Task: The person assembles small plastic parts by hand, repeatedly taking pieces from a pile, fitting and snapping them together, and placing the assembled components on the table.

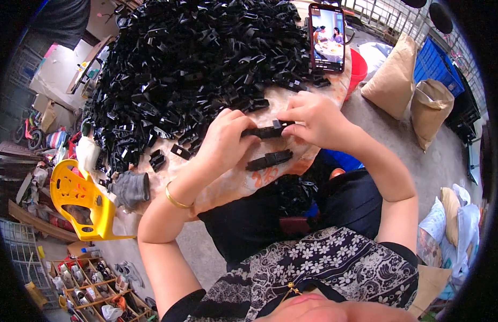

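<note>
Both of my hands hold one long black plastic part [266,132] over the near edge of the table. My left hand [223,138] closes on its left end, thumb and fingers pinching it. At the other end, my right hand [312,119] pinches the part between thumb and fingertips. Just below it, a second black plastic part [269,160] lies on the table covering [235,185], apart from my hands. Beyond them rises a large heap of small black plastic parts [200,59]. What the parts belong to cannot be made out.
A phone [327,40] stands at the table's right. Behind it is a red bucket [358,68]. A grey cloth [129,189] lies at the left edge, beside a yellow plastic chair [82,198]. Brown sacks [394,75] and a blue crate [434,64] stand at the right.
</note>
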{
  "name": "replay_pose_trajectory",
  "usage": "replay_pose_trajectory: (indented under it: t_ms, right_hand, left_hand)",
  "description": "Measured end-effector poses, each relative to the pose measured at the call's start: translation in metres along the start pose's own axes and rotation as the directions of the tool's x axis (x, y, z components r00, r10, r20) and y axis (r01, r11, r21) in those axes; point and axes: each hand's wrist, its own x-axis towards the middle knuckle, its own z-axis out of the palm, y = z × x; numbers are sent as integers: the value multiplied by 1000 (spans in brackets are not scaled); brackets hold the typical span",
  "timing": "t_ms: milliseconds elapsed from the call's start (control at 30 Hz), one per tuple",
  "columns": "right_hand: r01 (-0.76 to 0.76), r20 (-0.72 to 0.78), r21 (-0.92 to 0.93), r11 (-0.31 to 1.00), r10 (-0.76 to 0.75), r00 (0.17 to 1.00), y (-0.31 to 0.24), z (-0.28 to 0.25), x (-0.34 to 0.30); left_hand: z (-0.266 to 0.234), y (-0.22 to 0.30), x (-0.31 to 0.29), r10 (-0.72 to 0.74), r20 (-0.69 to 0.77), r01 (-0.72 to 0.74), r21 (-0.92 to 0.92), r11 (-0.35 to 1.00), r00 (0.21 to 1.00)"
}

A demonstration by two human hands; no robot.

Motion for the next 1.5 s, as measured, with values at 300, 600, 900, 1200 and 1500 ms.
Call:
replay_pose_trajectory:
  t_ms: [300, 600, 900, 1200, 1500]
  right_hand:
    - [23, -6, -123, 992, -24, 1000, -9, -4, 0]
    - [24, 45, 18, 1000, -25, 999, -2, 20, 7]
    - [-209, -192, -481, 851, 130, 973, 34, -3, 4]
    - [-307, 219, 229, 924, 259, 941, -2, 2, 18]
    - [-217, -247, -335, 917, 137, 959, 65, -1, 13]
  left_hand:
    - [0, 0, 1, -19, 4, 19, -8, 1000, 1000]
    - [6, 0, 6, 61, 17, -61, -25, 998, 998]
    - [-4, 2, 6, 168, 183, -142, -148, 979, 969]
    - [9, 17, 8, -131, 94, 150, -232, 961, 987]
    - [20, 19, 18, 19, 18, -18, -70, 997, 1000]
